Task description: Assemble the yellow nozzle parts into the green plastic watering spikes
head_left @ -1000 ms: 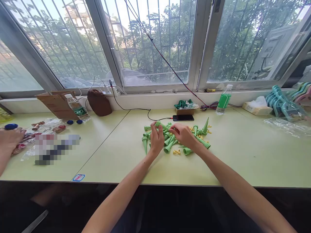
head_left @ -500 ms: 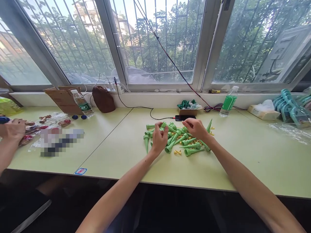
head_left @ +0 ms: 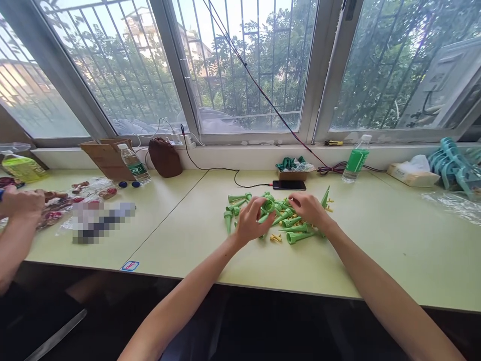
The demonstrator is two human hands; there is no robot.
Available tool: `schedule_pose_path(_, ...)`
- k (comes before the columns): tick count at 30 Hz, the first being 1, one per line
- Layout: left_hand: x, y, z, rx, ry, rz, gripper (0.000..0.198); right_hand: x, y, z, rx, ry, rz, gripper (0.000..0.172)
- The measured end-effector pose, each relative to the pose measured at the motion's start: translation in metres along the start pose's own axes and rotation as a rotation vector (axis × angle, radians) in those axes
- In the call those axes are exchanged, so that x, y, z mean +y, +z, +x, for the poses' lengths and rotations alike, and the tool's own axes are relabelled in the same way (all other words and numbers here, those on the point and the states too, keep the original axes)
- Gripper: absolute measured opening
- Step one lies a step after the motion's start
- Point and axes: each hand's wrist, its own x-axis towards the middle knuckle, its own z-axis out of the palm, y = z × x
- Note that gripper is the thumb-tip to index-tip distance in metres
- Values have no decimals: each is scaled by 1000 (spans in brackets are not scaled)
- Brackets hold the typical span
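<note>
right hand [head_left: 310, 209] lowered onto cone pile [head_left: 296, 234]; left hand [head_left: 251, 221] tilted held cone [head_left: 267, 205]

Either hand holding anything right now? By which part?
The left hand grips a green spike near its wide open end. The right hand rests fingers-down on the pile of spikes; whether it pinches one cannot be told.

Barred windows [head_left: 240, 65] w/ trees outside, daylight on pale-green table [head_left: 376, 250].

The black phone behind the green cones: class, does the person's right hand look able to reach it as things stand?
Probably yes: the right hand lies on the green cones just before the phone, with nothing standing between them.
</note>
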Motion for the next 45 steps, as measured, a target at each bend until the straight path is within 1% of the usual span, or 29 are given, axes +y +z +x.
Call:
schedule_pose_path(3,6,-10,9,-2,108,51,24,-2,2,0,-44,-12,15,19)
schedule_pose_path(6,15,-19,11,-5,210,40,29,-2,2,-2,-69,-21,18,20)
schedule_pose_path(10,18,-27,11,-49,254,92,30,-2,1,-2,-71,-2,5,20)
schedule_pose_path(12,14,-25,15,-29,241,96,29,-3,0,-2,-67,0,3,20)
schedule_pose_path(14,5,-19,22,-15,158,62,27,-5,0,-2,-65,-7,12,20)
schedule_pose_path(18,-16,0,36,-5,-191,-86,21,-6,-3,-2,-67,-3,48,21)
schedule_pose_path(21,-30,12,32,-18,-407,-236,21,-5,-5,-3,-71,33,61,21)
schedule_pose_path(23,-36,15,24,0,-478,-285,23,-4,-7,-4,-68,48,66,21)
schedule_pose_path(25,-40,15,16,-12,-499,-300,24,-3,-7,-4,-67,58,68,20)
schedule_pose_path(27,-40,14,11,-35,-496,-292,24,-3,-8,-4,-71,67,61,20)
schedule_pose_path(30,-36,12,10,-74,-475,-278,21,-2,-8,-4,-91,73,48,18)
schedule_pose_path(32,-33,11,11,-94,-429,-258,20,-2,-8,-4,-99,68,54,18)
schedule_pose_path(36,-26,13,11,-98,-353,-224,21,0,-8,-4,-99,72,71,17)
schedule_pose_path(41,-21,20,4,-167,-261,-196,22,5,-10,-5,-89,78,73,15)
schedule_pose_path(45,-19,23,0,-204,-214,-158,22,9,-11,-6,-159,121,88,14)
